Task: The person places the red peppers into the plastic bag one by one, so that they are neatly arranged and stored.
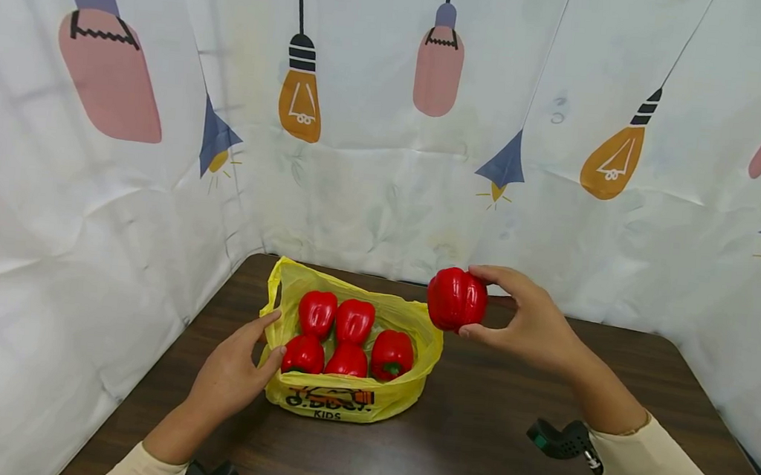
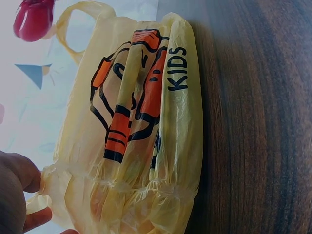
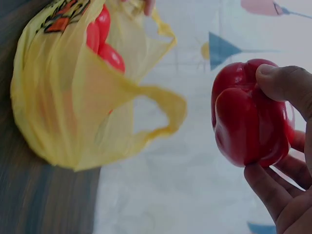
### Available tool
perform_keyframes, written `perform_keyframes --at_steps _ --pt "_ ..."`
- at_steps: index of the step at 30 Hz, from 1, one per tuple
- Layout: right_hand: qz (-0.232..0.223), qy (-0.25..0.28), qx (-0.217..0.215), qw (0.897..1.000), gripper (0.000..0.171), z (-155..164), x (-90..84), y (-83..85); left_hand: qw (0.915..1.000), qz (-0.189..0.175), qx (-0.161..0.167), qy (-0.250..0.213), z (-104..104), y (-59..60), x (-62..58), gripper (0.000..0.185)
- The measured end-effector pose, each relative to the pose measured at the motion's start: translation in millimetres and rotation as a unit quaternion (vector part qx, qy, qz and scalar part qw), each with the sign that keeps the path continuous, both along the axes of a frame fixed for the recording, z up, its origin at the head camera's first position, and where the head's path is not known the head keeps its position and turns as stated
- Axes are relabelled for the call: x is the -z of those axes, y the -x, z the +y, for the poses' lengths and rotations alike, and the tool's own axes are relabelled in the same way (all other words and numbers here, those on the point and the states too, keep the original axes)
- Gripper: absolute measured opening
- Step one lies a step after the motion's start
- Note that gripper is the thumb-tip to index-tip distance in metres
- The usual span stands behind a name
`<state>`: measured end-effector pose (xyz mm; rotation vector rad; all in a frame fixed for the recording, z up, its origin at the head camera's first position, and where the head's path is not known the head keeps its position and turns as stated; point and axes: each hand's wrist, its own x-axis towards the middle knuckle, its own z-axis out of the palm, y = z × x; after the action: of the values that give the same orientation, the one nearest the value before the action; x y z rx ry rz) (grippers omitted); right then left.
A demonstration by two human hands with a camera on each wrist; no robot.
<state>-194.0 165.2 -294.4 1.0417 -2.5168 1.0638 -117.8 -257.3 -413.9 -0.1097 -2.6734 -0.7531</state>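
A yellow plastic bag [image 1: 367,408] with printed lettering stands on the table, its mouth spread wide. Several glossy red bell peppers [image 1: 355,320] lie inside it. At the bag's left rim my left hand [image 1: 232,367] grips the plastic between thumb and fingers; the left wrist view shows the bag [image 2: 141,107] from its printed side. My right hand [image 1: 531,324] holds one red bell pepper [image 1: 457,299] between thumb and fingertips, raised at the bag's right edge. Thumb and fingers wrap that pepper [image 3: 251,114] in the right wrist view, beside a loose bag handle [image 3: 168,109].
The dark wooden table [image 1: 505,441] extends right and in front of the bag. A white curtain [image 1: 370,199] printed with lamps and bulbs hangs behind and along the left side. Both wrists carry a black camera mount [image 1: 559,439].
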Motion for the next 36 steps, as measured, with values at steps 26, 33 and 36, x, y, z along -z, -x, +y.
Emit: perform_keyframes --at_steps 26,33,36 --pt "-0.086 -0.019 -0.079 0.993 0.079 -75.5 5.6 7.2 1.0000 -0.005 -0.002 0.001 0.4 -1.8 -2.3 0.065" --pt "-0.094 -0.054 -0.066 0.992 0.077 -88.7 12.7 15.1 1.0000 0.003 0.001 0.000 0.7 0.8 -1.8 0.065" --pt "-0.105 -0.067 -0.060 0.990 0.077 -92.0 17.4 19.8 1.0000 0.002 0.002 0.000 0.7 1.1 -1.5 0.065"
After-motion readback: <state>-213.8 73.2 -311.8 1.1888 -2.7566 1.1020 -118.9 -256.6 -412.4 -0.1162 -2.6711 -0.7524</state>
